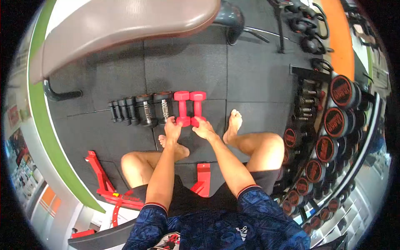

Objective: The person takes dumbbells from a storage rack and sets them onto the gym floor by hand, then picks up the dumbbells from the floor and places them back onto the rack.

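Note:
Two red dumbbells stand side by side on the black mat floor, the left one and the right one. My left hand is at the near end of the left red dumbbell, its fingers partly apart and not wrapped round it. My right hand touches the near end of the right red dumbbell with bent fingers; its grip cannot be made out. Left of the red pair lie two dumbbells with chrome handles and several smaller black dumbbells, all in one row.
A brown padded bench crosses the top left. On the right stands a rack of round black dumbbells. Kettlebells are at the upper right. Red metal frame parts lie near my bare feet.

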A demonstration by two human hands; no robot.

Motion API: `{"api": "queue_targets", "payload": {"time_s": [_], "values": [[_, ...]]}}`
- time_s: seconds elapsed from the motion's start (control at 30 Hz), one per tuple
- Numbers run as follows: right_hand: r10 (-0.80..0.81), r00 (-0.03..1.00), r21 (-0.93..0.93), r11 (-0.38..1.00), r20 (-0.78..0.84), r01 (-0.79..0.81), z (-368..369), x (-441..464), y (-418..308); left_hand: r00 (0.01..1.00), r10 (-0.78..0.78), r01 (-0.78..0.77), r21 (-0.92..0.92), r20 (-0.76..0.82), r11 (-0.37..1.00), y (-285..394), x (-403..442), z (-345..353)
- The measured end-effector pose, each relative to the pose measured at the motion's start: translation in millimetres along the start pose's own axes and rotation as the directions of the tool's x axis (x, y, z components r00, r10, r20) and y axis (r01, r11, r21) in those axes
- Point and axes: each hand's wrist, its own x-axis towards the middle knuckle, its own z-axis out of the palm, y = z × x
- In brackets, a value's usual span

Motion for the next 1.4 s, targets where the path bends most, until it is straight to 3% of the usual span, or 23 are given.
{"api": "queue_targets", "payload": {"time_s": [0.03, 0.1, 0.13, 0.17, 0.23, 0.3, 0.33, 0.37, 0.43, 0.53, 0.6, 0.63, 0.7, 0.73, 0.77, 0.87, 0.93, 1.03, 1.23, 1.27, 1.4], "values": [[0.004, 1.000, 0.073, 0.997, 0.026, -0.005, -12.4, -24.7, -2.3, 0.999, -0.049, 0.049, -0.004, 0.022, 0.999, 14.2, -18.2, -21.0], [-0.010, 0.997, 0.205, 0.979, 0.076, -0.006, -43.6, -70.5, -1.6, 1.000, 0.019, -0.020, 0.139, 0.008, 0.990, 26.8, -46.3, -65.2], [-0.001, 0.999, 0.379, 0.925, 0.033, -0.012, -40.7, -81.8, 19.8, 1.000, 0.009, -0.008, 0.156, -0.007, 0.988, 36.3, -63.2, -88.0], [-0.002, 0.995, 0.551, 0.833, 0.100, -0.054, -55.8, -103.6, 27.4, 1.000, 0.003, 0.001, 0.170, -0.023, 0.985, 46.7, -78.6, -108.7], [0.058, 0.996, 0.749, 0.656, 0.071, -0.092, -102.0, -158.8, 24.3, 0.999, -0.038, 0.042, 0.173, -0.027, 0.984, 67.1, -112.4, -148.6], [0.038, 0.998, 0.840, 0.542, -0.040, 0.013, -142.5, -205.7, 29.6, 0.999, -0.037, 0.040, 0.166, -0.021, 0.985, 80.1, -145.8, -182.4], [-0.010, 0.998, 0.849, 0.526, -0.064, 0.060, -167.2, -223.9, 26.2, 0.999, -0.045, 0.048, 0.178, -0.026, 0.983, 88.2, -166.5, -196.9], [0.085, 0.988, 0.768, 0.639, -0.132, 0.048, -191.6, -252.5, 27.7, 0.998, -0.044, 0.051, 0.186, -0.038, 0.981, 99.0, -182.3, -208.2], [0.025, 0.961, 0.651, 0.740, -0.276, 0.168, -204.0, -260.5, 73.5, 0.997, -0.071, 0.075, 0.161, -0.033, 0.984, 111.3, -216.0, -228.0], [0.098, 0.984, 0.797, 0.601, -0.150, 0.062, -257.6, -333.9, 79.2, 0.995, -0.099, 0.099, 0.026, 0.005, 0.995, 132.2, -278.6, -251.9], [0.180, 0.979, 0.777, 0.628, -0.091, -0.043, -276.2, -379.4, 102.7, 0.999, -0.045, 0.045, -0.029, -0.004, 0.999, 100.8, -305.4, -253.2], [0.224, 0.972, 0.775, 0.626, -0.074, -0.085, -286.9, -413.8, 119.5, 0.994, -0.092, 0.092, -0.009, 0.058, 0.996, 76.1, -331.7, -254.9], [0.249, 0.965, 0.750, 0.653, -0.080, -0.106, -269.9, -444.3, 158.8, 0.982, -0.130, 0.135, -0.033, 0.137, 0.990, 67.0, -365.6, -260.3], [0.243, 0.966, 0.730, 0.676, -0.089, -0.102, -266.2, -457.7, 177.1, 0.971, -0.140, 0.135, 0.040, 0.194, 0.990, 63.4, -378.6, -265.7], [0.223, 0.971, 0.782, 0.619, -0.087, -0.072, -247.0, -464.2, 210.0, 0.942, -0.215, 0.240, -0.068, 0.258, 0.968, 66.7, -393.2, -269.0], [0.399, 0.917, 0.761, 0.598, -0.010, -0.252, -221.9, -516.4, 219.9, 0.905, -0.302, 0.321, -0.016, 0.300, 0.947, 80.3, -413.6, -275.6], [0.448, 0.894, 0.803, 0.528, 0.012, -0.276, -194.7, -549.0, 226.5, 0.890, -0.311, 0.338, -0.024, 0.333, 0.941, 88.0, -415.6, -281.1], [0.477, 0.877, 0.855, 0.473, -0.046, -0.213, -122.1, -569.9, 255.4, 0.900, -0.233, 0.263, -0.033, 0.368, 0.964, 100.4, -392.5, -279.0], [0.580, 0.779, 0.770, 0.601, -0.237, -0.214, -42.5, -627.3, 233.2, 0.870, -0.100, 0.128, -0.025, 0.483, 0.992, 158.0, -341.6, -244.2], [0.548, 0.761, 0.731, 0.667, -0.347, -0.146, -24.9, -626.7, 243.2, 0.856, -0.072, 0.093, -0.015, 0.513, 0.996, 168.0, -338.5, -235.3], [0.682, 0.670, 0.934, 0.354, -0.293, 0.048, -42.4, -660.4, 218.0, 0.777, -0.014, -0.031, 0.060, 0.630, 0.998, 206.0, -330.4, -197.7]]}}
